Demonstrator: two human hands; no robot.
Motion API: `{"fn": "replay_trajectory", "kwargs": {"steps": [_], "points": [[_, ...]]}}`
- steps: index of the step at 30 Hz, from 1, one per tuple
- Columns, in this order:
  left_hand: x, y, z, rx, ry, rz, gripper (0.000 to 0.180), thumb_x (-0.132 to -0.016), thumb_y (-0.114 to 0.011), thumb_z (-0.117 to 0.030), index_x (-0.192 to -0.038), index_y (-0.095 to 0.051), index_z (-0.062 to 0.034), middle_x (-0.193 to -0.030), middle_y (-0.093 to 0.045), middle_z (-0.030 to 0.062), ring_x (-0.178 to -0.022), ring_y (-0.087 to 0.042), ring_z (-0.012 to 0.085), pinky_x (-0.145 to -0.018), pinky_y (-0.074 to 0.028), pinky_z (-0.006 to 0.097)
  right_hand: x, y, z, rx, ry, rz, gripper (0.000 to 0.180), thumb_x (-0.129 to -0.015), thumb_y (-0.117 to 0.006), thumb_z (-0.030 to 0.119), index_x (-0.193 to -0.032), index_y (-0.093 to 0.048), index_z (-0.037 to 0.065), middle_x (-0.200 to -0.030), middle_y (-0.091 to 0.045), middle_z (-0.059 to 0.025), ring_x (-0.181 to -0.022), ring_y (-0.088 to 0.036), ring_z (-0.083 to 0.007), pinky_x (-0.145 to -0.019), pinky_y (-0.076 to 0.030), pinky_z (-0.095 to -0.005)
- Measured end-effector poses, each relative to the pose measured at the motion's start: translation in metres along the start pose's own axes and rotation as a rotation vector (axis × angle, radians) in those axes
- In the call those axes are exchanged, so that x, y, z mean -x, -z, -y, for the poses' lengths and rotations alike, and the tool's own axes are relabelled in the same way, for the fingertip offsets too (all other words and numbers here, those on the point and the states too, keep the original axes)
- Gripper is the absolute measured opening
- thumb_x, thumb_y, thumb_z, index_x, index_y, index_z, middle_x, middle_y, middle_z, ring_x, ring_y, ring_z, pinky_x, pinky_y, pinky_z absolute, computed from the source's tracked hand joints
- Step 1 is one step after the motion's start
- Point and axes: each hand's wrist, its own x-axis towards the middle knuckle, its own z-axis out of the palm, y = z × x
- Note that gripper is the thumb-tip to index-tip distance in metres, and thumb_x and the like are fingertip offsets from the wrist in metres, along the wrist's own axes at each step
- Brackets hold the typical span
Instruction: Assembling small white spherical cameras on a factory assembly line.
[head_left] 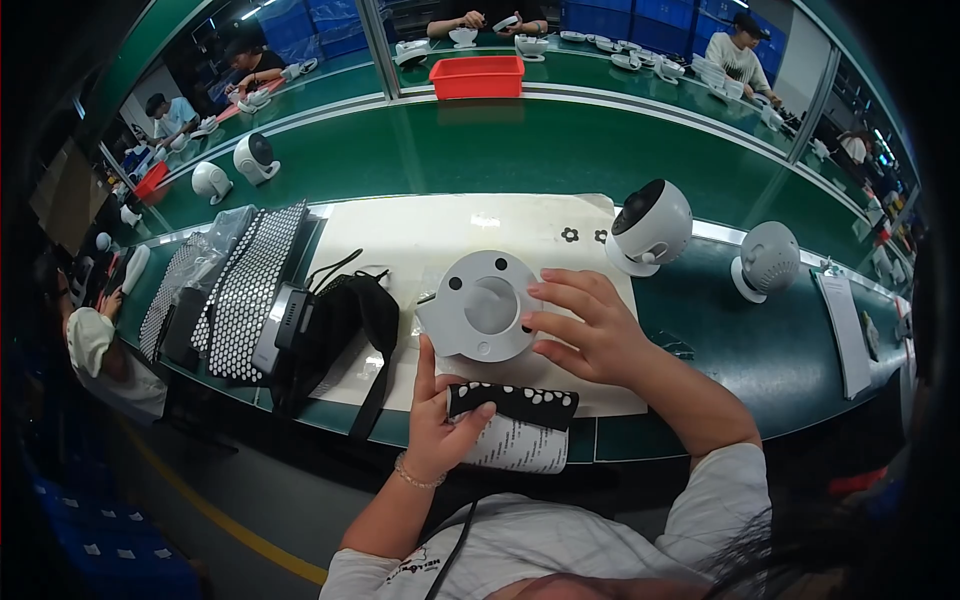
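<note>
A round white camera base (455, 325) lies with its underside up on the pale mat. Black round pads sit on it near its far and left edges, and a bare round recess shows near its front edge. My right hand (590, 325) has its fingers apart over the base's right side; a fingertip touches a dark pad there. My left hand (445, 420) is closed on a curled sheet of black stick-on pads (515, 403), whose printed white backing hangs toward me. The left index finger is stretched out to the base's near left edge.
Two white cameras (650, 225) (768, 260) stand to the right, near a clipboard (845, 330). On the left lie a black strap bag (350, 320) and perforated pad sheets (255, 290). Past the green belt (400, 150) is a red bin (478, 78); other people work around.
</note>
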Motion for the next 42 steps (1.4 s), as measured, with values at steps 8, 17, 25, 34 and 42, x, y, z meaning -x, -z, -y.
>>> {"fn": "replay_trajectory", "kwargs": {"steps": [8, 17, 25, 34, 42], "points": [[-0.002, 0.002, -0.002, -0.032, -0.027, 0.044, 0.011, -0.072, -0.067, -0.008, -0.081, -0.065, -0.0028, -0.116, -0.051, 0.0132, -0.133, -0.013, 0.0240, -0.098, -0.028, 0.035, 0.009, -0.014, -0.015, 0.138, 0.207, -0.129, 0.032, -0.071, -0.060, 0.009, -0.102, -0.061, 0.017, -0.113, -0.052, 0.0016, -0.106, -0.049, -0.0185, -0.080, -0.040, -0.0312], [0.003, -0.002, 0.000, 0.035, 0.073, -0.015, 0.010, -0.071, -0.068, -0.008, -0.079, -0.065, -0.0034, -0.105, -0.056, 0.0080, -0.132, -0.015, 0.0261, -0.100, -0.026, 0.036, 0.007, -0.008, -0.013, 0.119, 0.200, -0.206, 0.021, -0.070, -0.064, 0.012, -0.091, -0.061, 0.015, -0.104, -0.055, 0.0017, -0.099, -0.052, -0.0173, -0.076, -0.041, -0.0298], [0.003, -0.001, 0.001, 0.095, 0.030, -0.026, 0.011, -0.070, -0.067, -0.006, -0.080, -0.065, -0.0012, -0.137, -0.027, 0.0198, -0.095, -0.056, 0.0156, -0.077, -0.044, 0.027, 0.001, 0.001, 0.044, -0.292, -0.067, 0.067, 0.017, -0.070, -0.066, 0.018, -0.084, -0.059, 0.010, -0.081, -0.060, -0.0040, -0.068, -0.057, -0.0202, -0.060, -0.044, -0.0318], [0.005, 0.000, 0.008, 0.112, -0.038, -0.016, 0.012, -0.070, -0.066, -0.004, -0.081, -0.064, 0.0010, -0.141, -0.017, 0.0199, -0.085, -0.058, 0.0170, -0.073, -0.046, 0.027, 0.001, -0.017, 0.051, -0.271, -0.027, 0.050, 0.017, -0.068, -0.066, 0.012, -0.084, -0.060, 0.008, -0.091, -0.059, -0.0015, -0.075, -0.056, -0.0179, -0.062, -0.044, -0.0306], [0.002, 0.003, 0.003, 0.065, -0.056, 0.033, 0.012, -0.069, -0.066, -0.001, -0.081, -0.063, 0.0026, -0.143, -0.013, 0.0168, -0.084, -0.058, 0.0176, -0.072, -0.048, 0.027, -0.022, -0.004, 0.042, -0.343, -0.233, 0.024, 0.010, -0.075, -0.063, 0.012, -0.081, -0.056, 0.011, -0.124, -0.043, -0.0097, -0.119, -0.030, -0.0334, -0.096, -0.025, -0.0408]]}}
